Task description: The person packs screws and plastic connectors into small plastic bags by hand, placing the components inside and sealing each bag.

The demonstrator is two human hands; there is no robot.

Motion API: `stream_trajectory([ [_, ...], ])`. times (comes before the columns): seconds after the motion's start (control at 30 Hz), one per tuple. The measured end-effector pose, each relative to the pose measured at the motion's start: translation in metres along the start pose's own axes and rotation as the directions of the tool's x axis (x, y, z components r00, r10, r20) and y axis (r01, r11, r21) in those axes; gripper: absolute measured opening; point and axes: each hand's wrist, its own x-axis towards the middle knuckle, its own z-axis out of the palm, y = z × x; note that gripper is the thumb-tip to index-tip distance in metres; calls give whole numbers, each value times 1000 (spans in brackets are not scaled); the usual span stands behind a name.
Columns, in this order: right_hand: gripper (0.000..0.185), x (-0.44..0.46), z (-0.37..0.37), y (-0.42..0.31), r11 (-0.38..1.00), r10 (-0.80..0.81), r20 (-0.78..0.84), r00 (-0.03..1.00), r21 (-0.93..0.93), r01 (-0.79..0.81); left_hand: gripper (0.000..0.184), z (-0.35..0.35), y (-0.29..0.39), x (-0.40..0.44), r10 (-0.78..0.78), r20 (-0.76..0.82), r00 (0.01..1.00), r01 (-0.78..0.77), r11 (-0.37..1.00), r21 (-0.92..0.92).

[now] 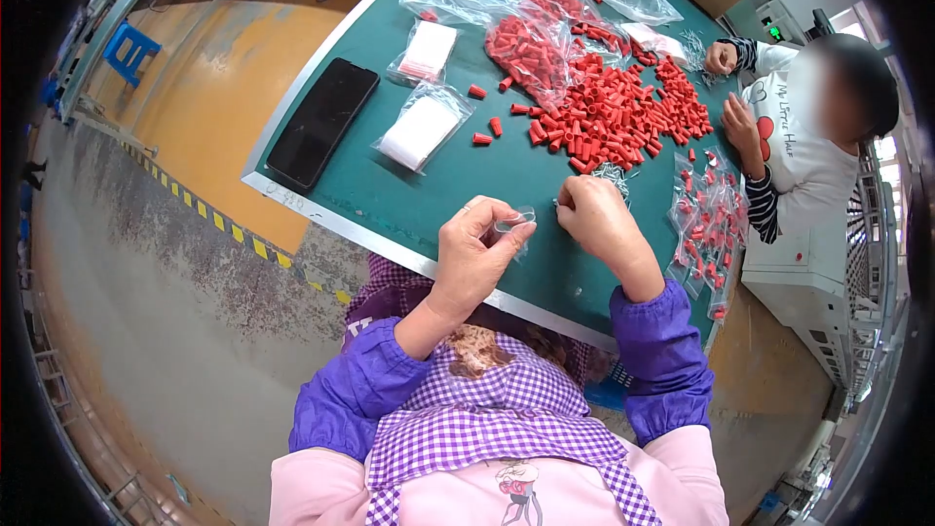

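Observation:
My left hand [477, 251] is closed in a pinch on a small clear plastic bag [516, 221], above the table's front edge. Across a short gap, my right hand [596, 218] has its thumb and fingers pressed together; anything between them is too small to name. Just beyond it lies a little heap of thin silvery metal pieces, possibly screws [616, 175]. Behind that spreads a big pile of small red tapered plastic caps [609, 107], partly spilling from a large clear bag [534, 49]. A few loose caps [482, 138] lie to the left.
Two stacks of small clear bags with white inserts [421, 132] and a black phone [323, 124] lie on the green table [409, 209]. Filled bags with red caps [709, 219] are at the right edge. Another person [804, 127] works there, hands over the table.

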Motion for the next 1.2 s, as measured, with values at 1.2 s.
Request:
stream_trajectory([
  [1.2, 34, 60, 27, -44, 911, -78, -352, 933, 354, 210, 18, -10, 6, 5, 137, -5, 991, -135, 980, 145],
])
